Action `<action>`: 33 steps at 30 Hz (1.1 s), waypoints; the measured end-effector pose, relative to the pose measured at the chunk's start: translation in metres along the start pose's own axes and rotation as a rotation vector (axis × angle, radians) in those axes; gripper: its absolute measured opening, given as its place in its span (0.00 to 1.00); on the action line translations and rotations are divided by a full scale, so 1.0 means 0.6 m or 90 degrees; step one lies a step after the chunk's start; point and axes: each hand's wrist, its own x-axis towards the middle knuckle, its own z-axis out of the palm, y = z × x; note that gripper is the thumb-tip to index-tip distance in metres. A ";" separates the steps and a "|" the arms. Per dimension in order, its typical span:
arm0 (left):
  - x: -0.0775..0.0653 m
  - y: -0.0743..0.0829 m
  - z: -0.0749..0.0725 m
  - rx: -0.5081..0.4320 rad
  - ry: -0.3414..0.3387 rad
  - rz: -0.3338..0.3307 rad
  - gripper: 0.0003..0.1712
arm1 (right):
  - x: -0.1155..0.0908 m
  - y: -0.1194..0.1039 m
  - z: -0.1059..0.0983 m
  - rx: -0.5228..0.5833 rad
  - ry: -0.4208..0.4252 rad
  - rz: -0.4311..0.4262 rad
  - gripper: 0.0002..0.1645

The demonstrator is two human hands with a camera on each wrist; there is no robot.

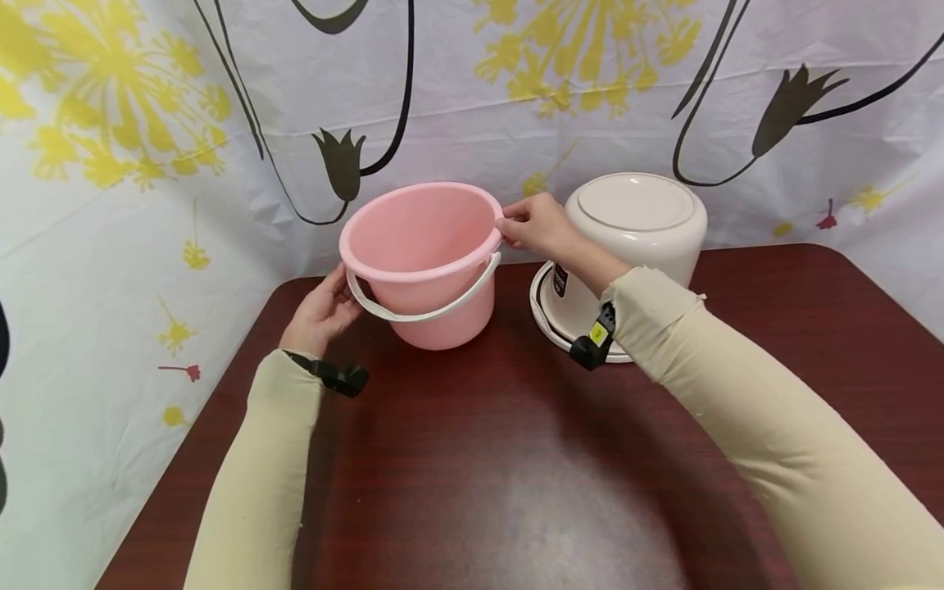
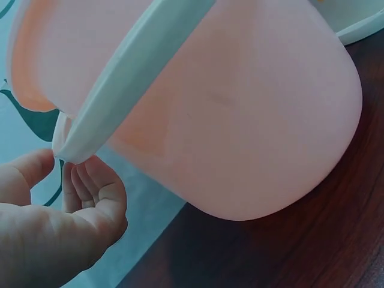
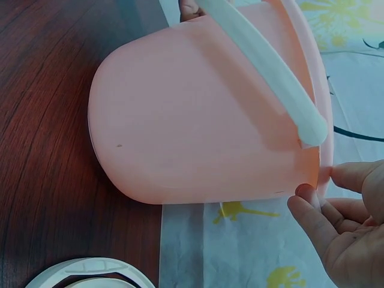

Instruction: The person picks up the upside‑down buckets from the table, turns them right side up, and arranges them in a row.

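Behind right forearm (image 1: 737,401): upturned white bucket (image 1: 656,242), partly hidden.
Left hand (image 1: 319,313): fingertips obscured; fingers grip handle end (image 2: 77,144) of pink bucket (image 1: 435,291).
Right hand (image 1: 542,225): fingers pinch rim (image 1: 413,277), opposite side.

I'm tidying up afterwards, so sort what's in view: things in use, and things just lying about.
In use:
round pink plastic bucket with curved white handle
left hand, thumb and fingers at the handle's end
right hand, pinching the bucket's rim

Just there:
glossy cream upturned container
dark reddish wood-grain table
white floral cloth behind
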 end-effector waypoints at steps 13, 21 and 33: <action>0.001 -0.009 -0.001 0.078 0.042 0.021 0.10 | -0.004 -0.001 -0.002 0.010 0.004 0.013 0.20; -0.007 -0.017 -0.002 0.142 0.046 0.043 0.07 | -0.007 0.001 -0.003 0.024 0.008 0.006 0.20; -0.064 -0.017 -0.009 0.356 0.101 0.071 0.10 | -0.055 0.016 -0.047 -0.060 -0.064 -0.057 0.19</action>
